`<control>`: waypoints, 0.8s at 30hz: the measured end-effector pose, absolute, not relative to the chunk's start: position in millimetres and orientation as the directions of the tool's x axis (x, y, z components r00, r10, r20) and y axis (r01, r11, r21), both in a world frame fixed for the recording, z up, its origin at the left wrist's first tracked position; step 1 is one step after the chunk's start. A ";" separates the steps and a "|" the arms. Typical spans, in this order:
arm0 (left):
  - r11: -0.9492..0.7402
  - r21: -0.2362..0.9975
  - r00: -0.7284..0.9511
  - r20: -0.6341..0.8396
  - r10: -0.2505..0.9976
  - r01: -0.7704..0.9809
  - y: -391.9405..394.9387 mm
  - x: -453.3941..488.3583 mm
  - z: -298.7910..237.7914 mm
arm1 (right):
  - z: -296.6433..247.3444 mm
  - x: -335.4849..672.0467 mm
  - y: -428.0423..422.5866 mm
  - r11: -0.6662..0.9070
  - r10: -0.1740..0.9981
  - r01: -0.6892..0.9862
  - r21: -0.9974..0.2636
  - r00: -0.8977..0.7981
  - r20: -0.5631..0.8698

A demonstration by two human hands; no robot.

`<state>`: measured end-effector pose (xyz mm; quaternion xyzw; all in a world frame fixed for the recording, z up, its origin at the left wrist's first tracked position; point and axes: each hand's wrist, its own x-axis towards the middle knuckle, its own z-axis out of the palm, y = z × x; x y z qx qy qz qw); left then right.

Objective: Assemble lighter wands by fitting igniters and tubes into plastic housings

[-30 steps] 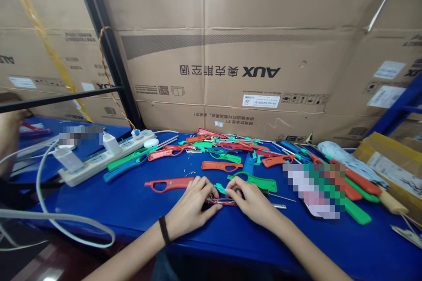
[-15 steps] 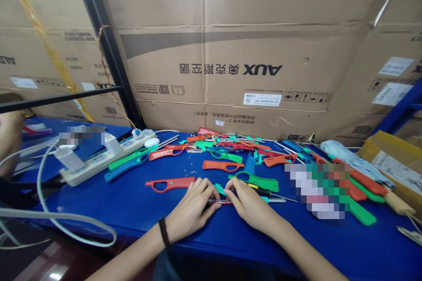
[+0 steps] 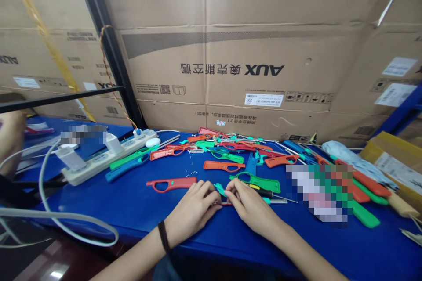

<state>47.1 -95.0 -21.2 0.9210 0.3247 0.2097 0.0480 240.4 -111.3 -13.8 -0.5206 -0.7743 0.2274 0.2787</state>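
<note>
Both of my hands are close together at the table's front, over a red lighter casing mostly hidden by my fingers. My left hand has its fingers closed round the casing's left end. With its fingertips, my right hand pinches a small teal plastic piece just above the casing. A metal lighter tube pokes out to the right from under that hand. Left of my hands lies a red half shell; behind the right one are a green half shell and a screwdriver with a black-and-yellow handle.
More coloured lighter shells, tubes and small parts pile up by the cardboard boxes. A power strip with chargers and a white cable are on the left. Another person's hand shows at the far left. Lighters lie right.
The view shifts slightly. My hands stay at the casing with small finger movements, and the teal piece sits a little differently. The other person's hand at the far left has moved.
</note>
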 end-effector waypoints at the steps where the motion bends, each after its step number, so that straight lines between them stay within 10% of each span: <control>1: -0.809 0.160 0.722 0.379 0.579 0.566 -96.0 46.2 -22.1 | -13.7 241.3 -113.7 0.357 0.932 0.678 -0.642 -0.302 0.200; 6: -0.859 -0.041 0.805 0.376 0.460 0.510 -100.0 41.8 -23.2 | -18.8 244.0 -119.4 0.390 0.921 0.665 -0.637 -0.294 0.256; 16: -0.844 0.009 0.792 0.340 0.507 0.536 -100.3 37.8 -25.8 | -2.2 260.4 -108.6 0.581 0.811 0.752 -0.310 -0.505 0.295; 24: -0.839 0.029 0.784 0.342 0.519 0.543 -101.0 35.8 -24.9 | 2.5 255.6 -111.5 0.564 0.825 0.777 -0.281 -0.517 0.228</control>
